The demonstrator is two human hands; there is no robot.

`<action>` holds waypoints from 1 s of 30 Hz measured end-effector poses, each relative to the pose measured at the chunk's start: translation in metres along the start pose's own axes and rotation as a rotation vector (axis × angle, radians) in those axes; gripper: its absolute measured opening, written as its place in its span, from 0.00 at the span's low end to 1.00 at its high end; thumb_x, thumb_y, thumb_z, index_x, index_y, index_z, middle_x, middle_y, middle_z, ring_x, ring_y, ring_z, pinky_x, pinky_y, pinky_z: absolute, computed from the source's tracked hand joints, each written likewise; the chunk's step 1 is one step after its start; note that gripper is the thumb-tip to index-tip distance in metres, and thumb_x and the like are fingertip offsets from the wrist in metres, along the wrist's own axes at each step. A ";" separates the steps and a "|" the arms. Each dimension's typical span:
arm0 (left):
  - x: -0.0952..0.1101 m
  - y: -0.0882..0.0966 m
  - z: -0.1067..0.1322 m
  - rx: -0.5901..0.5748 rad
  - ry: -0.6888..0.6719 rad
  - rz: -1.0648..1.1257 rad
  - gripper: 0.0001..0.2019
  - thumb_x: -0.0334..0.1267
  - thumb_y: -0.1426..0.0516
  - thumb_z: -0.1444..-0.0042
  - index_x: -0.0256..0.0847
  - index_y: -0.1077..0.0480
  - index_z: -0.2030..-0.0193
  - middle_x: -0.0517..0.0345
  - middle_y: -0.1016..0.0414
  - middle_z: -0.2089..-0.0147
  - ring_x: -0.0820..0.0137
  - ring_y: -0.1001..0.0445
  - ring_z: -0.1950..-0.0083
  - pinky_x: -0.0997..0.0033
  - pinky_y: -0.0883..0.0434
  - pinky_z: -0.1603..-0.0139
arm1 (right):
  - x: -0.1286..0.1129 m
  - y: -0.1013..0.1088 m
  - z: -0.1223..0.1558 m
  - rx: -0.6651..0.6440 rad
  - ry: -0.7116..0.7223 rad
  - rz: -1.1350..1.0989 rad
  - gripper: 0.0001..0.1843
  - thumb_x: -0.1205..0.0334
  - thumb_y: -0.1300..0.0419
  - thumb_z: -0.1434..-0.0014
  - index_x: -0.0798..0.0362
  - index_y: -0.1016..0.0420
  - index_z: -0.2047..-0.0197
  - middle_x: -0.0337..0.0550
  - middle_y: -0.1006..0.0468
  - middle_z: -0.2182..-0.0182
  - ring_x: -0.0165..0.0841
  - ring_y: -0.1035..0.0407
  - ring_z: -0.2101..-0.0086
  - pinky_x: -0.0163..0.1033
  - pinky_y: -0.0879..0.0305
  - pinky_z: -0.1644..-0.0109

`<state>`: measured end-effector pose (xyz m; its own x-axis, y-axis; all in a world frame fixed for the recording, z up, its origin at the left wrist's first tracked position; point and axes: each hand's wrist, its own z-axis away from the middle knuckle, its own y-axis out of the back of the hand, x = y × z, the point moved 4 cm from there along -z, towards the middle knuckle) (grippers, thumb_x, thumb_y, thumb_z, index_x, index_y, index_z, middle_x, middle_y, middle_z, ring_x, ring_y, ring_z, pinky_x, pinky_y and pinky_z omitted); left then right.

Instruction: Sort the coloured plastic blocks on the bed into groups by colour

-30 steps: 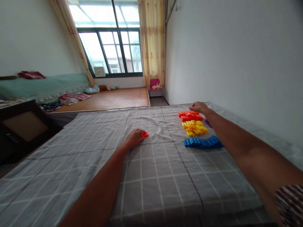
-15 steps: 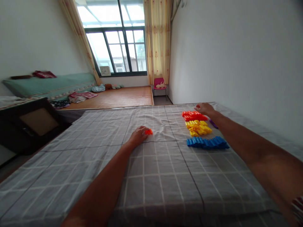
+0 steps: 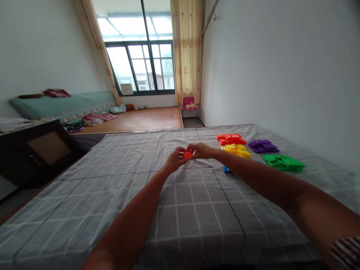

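Small orange-red plastic pieces (image 3: 188, 154), ridged on top, sit between my two hands over the middle of the grey checked cloth (image 3: 191, 202). My left hand (image 3: 175, 159) has its fingers closed on them from the left. From the right, my right hand (image 3: 201, 150) pinches at the same pieces, with its fingertips close to the left ones. The fingers partly cover the pieces, so their exact shape and how they join are hard to make out.
To the right lie a row of orange-red pieces (image 3: 231, 139), yellow pieces (image 3: 236, 150), a purple pile (image 3: 263, 146) and a green pile (image 3: 284, 162). Blue pieces (image 3: 227, 169) are mostly behind my right forearm. A white wall (image 3: 281, 75) borders the right side.
My right hand has come from beyond the orange-red row, leftward to my left hand, and meets the pieces there. My left hand has shifted slightly right. Purple and green piles now show.
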<state>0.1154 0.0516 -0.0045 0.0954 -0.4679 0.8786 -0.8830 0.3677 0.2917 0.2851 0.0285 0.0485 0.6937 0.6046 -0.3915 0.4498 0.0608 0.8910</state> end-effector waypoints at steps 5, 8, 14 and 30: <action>-0.010 -0.005 0.005 -0.078 0.049 -0.014 0.27 0.32 0.34 0.56 0.42 0.34 0.48 0.49 0.31 0.44 0.72 0.24 0.58 0.70 0.23 0.62 | 0.029 0.026 0.009 0.014 -0.063 0.075 0.20 0.53 0.42 0.36 0.52 0.30 0.44 0.47 0.27 0.48 0.39 0.30 0.52 0.49 0.30 0.48; -0.014 -0.005 0.009 -0.102 0.068 -0.095 0.23 0.32 0.36 0.53 0.43 0.31 0.48 0.50 0.31 0.45 0.72 0.24 0.56 0.73 0.23 0.62 | 0.069 0.063 0.020 0.046 -0.161 0.160 0.22 0.49 0.39 0.40 0.45 0.27 0.44 0.44 0.23 0.50 0.43 0.33 0.48 0.50 0.34 0.44; -0.017 -0.005 0.010 -0.145 0.044 -0.188 0.18 0.32 0.39 0.50 0.42 0.28 0.50 0.51 0.30 0.47 0.71 0.24 0.55 0.71 0.23 0.58 | 0.175 0.097 0.051 -0.025 -0.675 0.543 0.25 0.48 0.43 0.42 0.45 0.27 0.43 0.51 0.25 0.47 0.48 0.35 0.45 0.54 0.36 0.45; -0.014 0.002 0.013 -0.069 -0.049 -0.507 0.14 0.31 0.47 0.44 0.40 0.25 0.54 0.51 0.25 0.52 0.70 0.25 0.59 0.67 0.26 0.55 | 0.144 0.106 0.078 0.180 -0.475 0.369 0.21 0.52 0.41 0.44 0.49 0.23 0.49 0.50 0.23 0.48 0.49 0.34 0.46 0.58 0.39 0.41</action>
<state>0.1064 0.0487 -0.0211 0.4803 -0.6376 0.6023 -0.6989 0.1366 0.7021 0.4766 0.0596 0.0684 0.9769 0.1393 -0.1621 0.1925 -0.2446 0.9503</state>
